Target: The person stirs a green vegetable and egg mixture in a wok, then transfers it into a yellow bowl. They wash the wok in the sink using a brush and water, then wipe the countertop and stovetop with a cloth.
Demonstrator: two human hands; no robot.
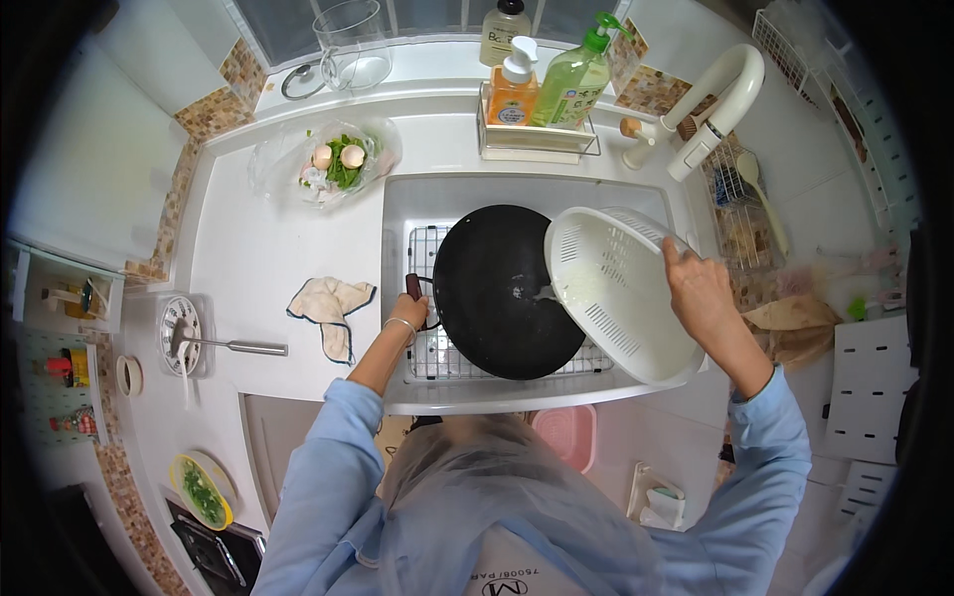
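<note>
My left hand (412, 311) grips the side handle (414, 287) of a black wok (496, 290) over the sink. In my right hand (695, 287) is the rim of a white plastic colander basin (633, 313), tilted leftward over the wok's right side. Water (548, 296) runs from the colander's lip into the wok. Something pale and wet lies on the colander's inner wall, too indistinct to name. Beneath the wok a wire rack (421, 357) covers part of the sink floor.
A beige cloth (332, 309) lies left of the white sink (399, 194). Behind it sits a plastic bag (276, 160) with eggshells and greens. Pump bottles (574, 82) stand in a rack behind the sink, beside the white faucet (727, 97). A ladle (246, 347) rests on a plate at left.
</note>
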